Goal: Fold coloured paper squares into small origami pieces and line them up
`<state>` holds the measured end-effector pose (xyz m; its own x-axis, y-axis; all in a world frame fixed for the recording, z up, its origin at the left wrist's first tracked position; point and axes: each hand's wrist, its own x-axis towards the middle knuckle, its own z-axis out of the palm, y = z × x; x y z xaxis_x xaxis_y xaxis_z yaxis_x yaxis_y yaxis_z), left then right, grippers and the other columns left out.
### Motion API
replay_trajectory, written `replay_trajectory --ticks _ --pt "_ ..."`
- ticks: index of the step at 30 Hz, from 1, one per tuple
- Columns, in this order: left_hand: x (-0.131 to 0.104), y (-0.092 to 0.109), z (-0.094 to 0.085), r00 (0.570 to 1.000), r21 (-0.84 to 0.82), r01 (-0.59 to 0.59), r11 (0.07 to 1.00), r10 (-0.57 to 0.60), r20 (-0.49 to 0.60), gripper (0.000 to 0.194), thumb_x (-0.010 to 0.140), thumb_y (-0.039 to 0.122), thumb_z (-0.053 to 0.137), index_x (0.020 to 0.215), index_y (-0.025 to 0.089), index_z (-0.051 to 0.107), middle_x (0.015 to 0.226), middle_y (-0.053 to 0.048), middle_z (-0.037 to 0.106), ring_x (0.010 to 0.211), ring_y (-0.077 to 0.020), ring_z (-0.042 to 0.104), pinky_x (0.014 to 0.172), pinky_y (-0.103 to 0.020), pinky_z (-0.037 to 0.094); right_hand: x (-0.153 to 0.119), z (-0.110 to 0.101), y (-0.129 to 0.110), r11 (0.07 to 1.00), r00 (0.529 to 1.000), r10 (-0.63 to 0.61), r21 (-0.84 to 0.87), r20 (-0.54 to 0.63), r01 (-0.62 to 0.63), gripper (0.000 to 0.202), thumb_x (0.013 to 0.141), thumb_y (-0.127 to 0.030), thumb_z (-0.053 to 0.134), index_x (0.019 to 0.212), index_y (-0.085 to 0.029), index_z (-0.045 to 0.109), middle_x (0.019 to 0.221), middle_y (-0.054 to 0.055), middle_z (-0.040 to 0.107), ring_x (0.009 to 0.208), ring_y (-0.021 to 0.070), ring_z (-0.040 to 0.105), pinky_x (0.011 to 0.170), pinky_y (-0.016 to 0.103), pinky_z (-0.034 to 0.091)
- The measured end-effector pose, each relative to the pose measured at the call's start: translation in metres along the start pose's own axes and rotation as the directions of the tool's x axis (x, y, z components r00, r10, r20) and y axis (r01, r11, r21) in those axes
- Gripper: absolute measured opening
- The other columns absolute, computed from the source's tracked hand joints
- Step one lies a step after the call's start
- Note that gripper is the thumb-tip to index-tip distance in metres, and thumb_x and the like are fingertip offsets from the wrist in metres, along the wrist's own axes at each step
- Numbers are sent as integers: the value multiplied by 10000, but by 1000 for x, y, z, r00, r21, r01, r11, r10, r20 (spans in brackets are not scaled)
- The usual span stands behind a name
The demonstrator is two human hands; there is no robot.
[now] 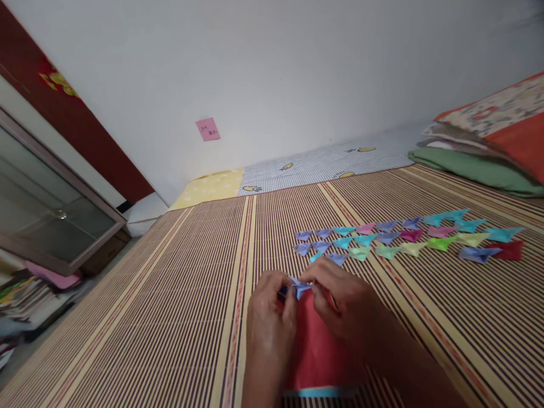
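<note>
A small blue-violet folded paper piece [301, 287] is pinched between both hands, most of it covered by fingers. My left hand [272, 311] grips its left end with thumb and fingertips. On its right end, my right hand [340, 292] closes its thumb and index finger. Just below the fingers lies a red sheet or pad [317, 351], with a light blue edge showing under its near side. Beyond my hands stand rows of folded paper figures [364, 240] in violet, blue, pink, green, yellow and red, the closest partly behind my right hand.
Everything rests on a striped mat [191, 283]. Patterned cloth [306, 167] runs along the wall, which bears a pink note [208, 129]. Folded bedding and pillows [480, 158] are stacked at the right. A glass-panelled frame [55, 204] and piled books [29, 303] stand at the left.
</note>
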<state>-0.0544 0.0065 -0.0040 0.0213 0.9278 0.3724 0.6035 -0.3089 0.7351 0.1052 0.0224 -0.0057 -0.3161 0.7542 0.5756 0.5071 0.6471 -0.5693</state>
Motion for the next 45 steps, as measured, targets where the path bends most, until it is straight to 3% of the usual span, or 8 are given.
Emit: replay_trajectory --ticks 3,8,17,23,31,35,41,45 --pt "1 0 0 1000 -4 -3 1000 3 -2 207 921 27 576 821 190 654 854 -30 633 822 -194 593 717 -314 439 0 -4 -1 993 991 108 44 -82 -105 174 929 -152 462 902 -187 630 804 35 643 723 185 632 664 314 472" --pt "-1 3 2 999 -24 -35 999 35 -23 209 914 15 573 822 192 639 863 -25 638 825 -186 602 732 -314 448 -2 1 0 944 947 320 94 -21 -317 103 863 -244 559 770 -215 589 625 -23 572 569 157 562 558 273 415" --pt "0 8 9 1000 -135 -14 991 17 22 213 898 28 581 940 211 681 942 -29 673 882 -184 631 780 -322 490 -1 8 1 947 944 304 -71 -130 -315 126 825 -189 513 705 -228 516 613 -18 536 539 148 499 539 260 354" --pt "-2 1 -8 968 -353 252 901 -240 79 440 929 340 673 1355 263 594 1217 -80 681 708 -145 615 675 -319 527 0 3 8 955 948 273 -71 -162 -287 141 823 -182 500 691 -231 496 589 -31 506 526 140 474 535 251 345" --pt "0 -5 -6 940 -461 341 820 -291 178 491 898 511 693 1258 179 655 1115 -137 735 867 -220 686 763 -357 542 2 -5 5 951 946 307 0 -109 -309 154 827 -206 497 676 -228 514 576 -36 501 520 131 470 512 238 348" --pt "5 -13 -12 945 -430 326 842 -296 137 489 917 536 660 1264 192 651 1116 -108 743 753 -172 674 776 -353 549 -6 -38 33 926 915 373 0 -156 -378 152 806 -248 498 672 -227 567 555 -31 536 505 134 490 485 235 348" --pt "11 -24 -16 950 -348 311 884 -283 129 553 874 601 674 1225 174 684 882 -65 762 721 -204 695 725 -347 558 -61 -141 116 793 750 445 -174 -488 -584 216 786 -421 594 685 -237 646 568 10 626 529 188 575 531 292 405" --pt "13 -24 -18 950 -311 310 898 -283 130 575 817 649 708 1175 199 715 1062 -103 795 744 -222 731 747 -366 596 -112 -208 150 674 615 502 -171 -609 -719 245 761 -473 584 694 -244 637 546 25 646 515 213 595 540 319 440"
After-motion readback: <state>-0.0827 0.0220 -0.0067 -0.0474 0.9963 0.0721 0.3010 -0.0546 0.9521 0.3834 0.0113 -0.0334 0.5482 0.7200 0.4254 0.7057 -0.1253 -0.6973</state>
